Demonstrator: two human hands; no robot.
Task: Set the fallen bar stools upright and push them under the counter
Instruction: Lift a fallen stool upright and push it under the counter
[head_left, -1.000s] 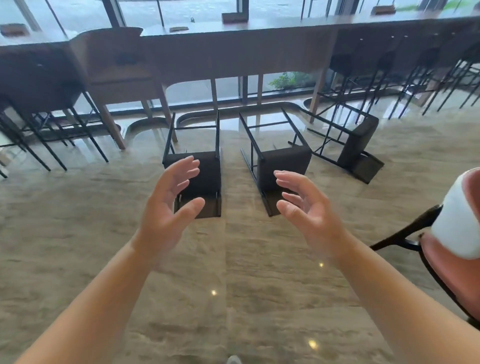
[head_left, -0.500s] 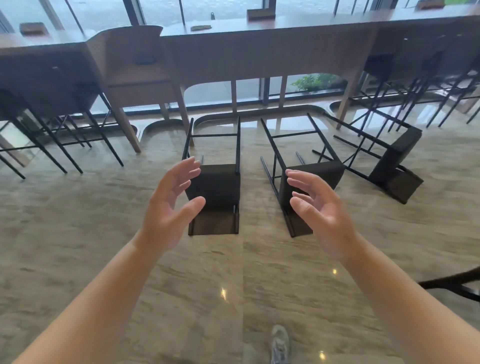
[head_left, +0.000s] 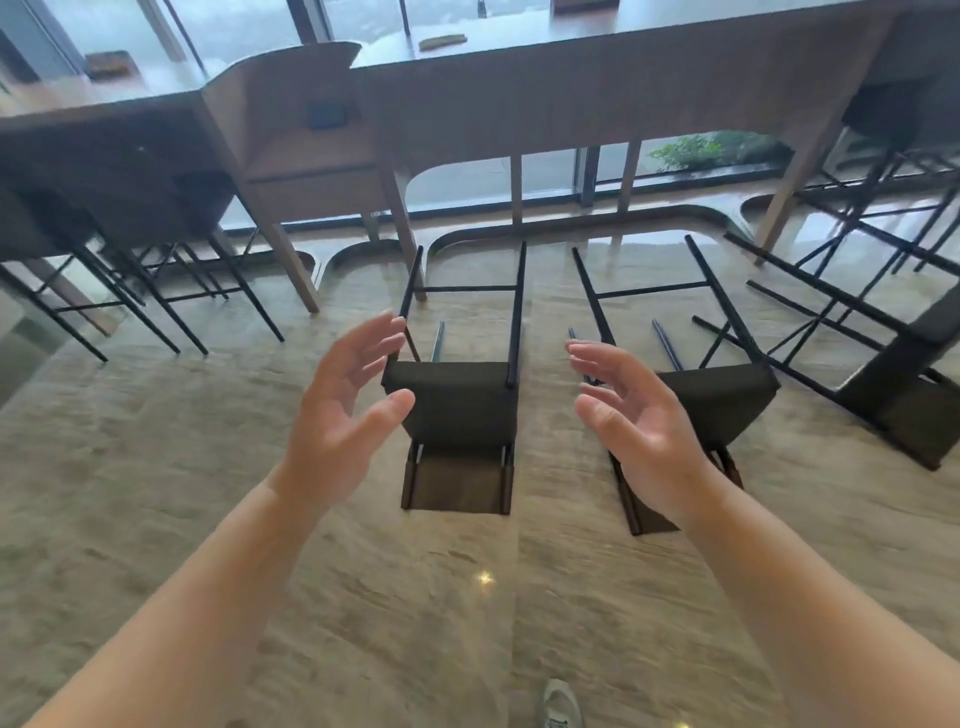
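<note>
Black metal legs and dark padded seats make up three fallen stools on the polished stone floor (head_left: 156, 467), all lying just near of the wooden counter (head_left: 571, 93). The left stool (head_left: 457, 405) lies on its back, legs pointing far toward the counter; the middle stool (head_left: 722, 400) lies just right of it, and the right stool (head_left: 904, 395) is tipped at an angle farther right. The left hand (head_left: 337, 410) and right hand (head_left: 639, 415) hover with fingers spread and relaxed, holding nothing, either side of the left stool. I judge the frames stiff and fairly light, the floor slippery underfoot; the seat edges or backrest look the best hold. No readable brand or writing shows anywhere.
</note>
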